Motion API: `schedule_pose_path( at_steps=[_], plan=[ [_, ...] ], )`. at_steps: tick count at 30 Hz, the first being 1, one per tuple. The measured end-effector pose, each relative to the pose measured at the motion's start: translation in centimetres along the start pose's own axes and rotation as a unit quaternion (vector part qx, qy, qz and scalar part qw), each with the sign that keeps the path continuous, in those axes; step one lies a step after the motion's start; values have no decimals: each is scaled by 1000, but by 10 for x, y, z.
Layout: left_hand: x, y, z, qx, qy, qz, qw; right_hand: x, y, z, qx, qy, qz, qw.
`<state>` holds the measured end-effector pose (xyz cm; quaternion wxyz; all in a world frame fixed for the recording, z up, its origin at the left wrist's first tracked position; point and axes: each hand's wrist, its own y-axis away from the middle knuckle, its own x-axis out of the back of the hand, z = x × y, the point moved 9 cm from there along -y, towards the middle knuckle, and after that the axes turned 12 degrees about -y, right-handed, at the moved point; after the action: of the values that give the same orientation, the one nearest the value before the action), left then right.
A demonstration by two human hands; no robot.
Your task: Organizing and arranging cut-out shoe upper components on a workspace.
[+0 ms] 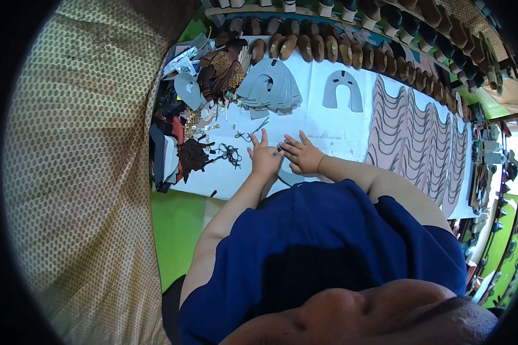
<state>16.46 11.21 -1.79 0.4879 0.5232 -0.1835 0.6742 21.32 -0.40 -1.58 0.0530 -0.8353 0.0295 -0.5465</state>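
Observation:
My left hand (263,155) and my right hand (301,155) rest close together on the white work table (334,132), fingers spread. Between them sits a small dark metal piece (279,150), touched by fingertips of both hands; what it is cannot be told. A grey curved cut-out (288,175) lies partly under my hands, near the table's front edge. My blue-sleeved arms come in from below.
A fanned stack of grey shoe-upper cut-outs (269,86) and a single grey horseshoe-shaped piece (343,87) lie further back. Rows of pinkish wavy strips (420,138) cover the right. Scissors (258,127), dark trims (193,155) and brown soles (316,47) crowd the left and rear.

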Motion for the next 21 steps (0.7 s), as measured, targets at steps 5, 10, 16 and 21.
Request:
schedule_pose_path(
  at_steps=[5,10,16,21],
  plan=[
    [-1,11,-7,19,52,50,997,12,1,6,-27,-59,36,997],
    [-6,20,-8,-56,37,78,995,7,3,18,-19,-88,41,995],
    [1,21,6,-82,-50,71,993,21,11,32,-30,-215,176,960],
    [10,22,-2,-50,0,142,989,22,6,23,-51,-117,117,985]
  ],
)
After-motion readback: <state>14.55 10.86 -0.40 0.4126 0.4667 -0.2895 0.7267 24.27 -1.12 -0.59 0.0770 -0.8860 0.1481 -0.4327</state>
